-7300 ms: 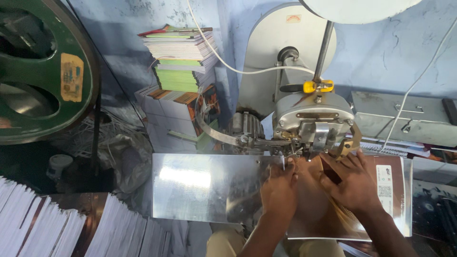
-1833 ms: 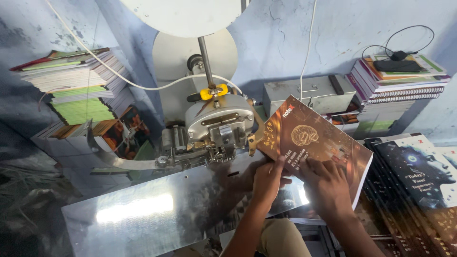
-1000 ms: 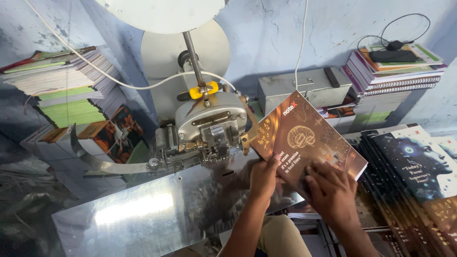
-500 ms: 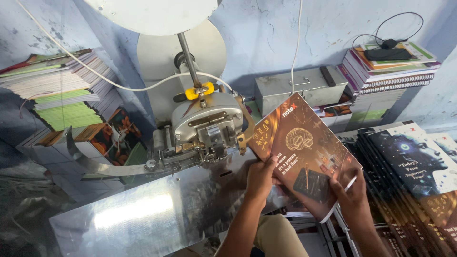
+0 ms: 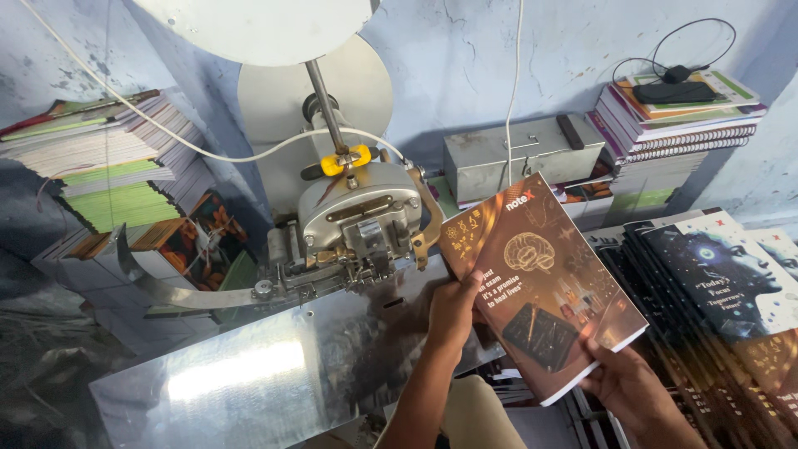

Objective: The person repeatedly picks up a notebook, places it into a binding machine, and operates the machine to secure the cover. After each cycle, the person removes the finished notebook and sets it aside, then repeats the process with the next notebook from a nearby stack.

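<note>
My right hand [image 5: 625, 384] grips the lower corner of the brown notebook [image 5: 544, 287], fingers closed under its bottom edge near the open pages. My left hand [image 5: 453, 309] clamps the notebook's left edge, thumb on the cover, fingers behind. Between them the book hangs tilted, spine corner up and to the left, clear of the shiny steel table [image 5: 249, 378] that spreads out below and to my left. Just beside my right hand lies a row of dark-covered books [image 5: 719, 287], overlapping like shingles, each with a pale face on the cover.

Past the notebook's upper corner stands the stitching machine [image 5: 357, 224], its grey head touching the table's far edge, a brass-coloured lever on its right side near the book. A yellow clamp [image 5: 345, 160] sits on the rod above the head, with a white cable [image 5: 208, 150] running through it. Behind the machine is a grey metal box [image 5: 519, 154]. Far left is a pile of notebooks [image 5: 100, 166] with green and white edges; far right, a spiral-bound stack [image 5: 677, 116] with a black adapter on top, against the blue wall [image 5: 499, 58].
</note>
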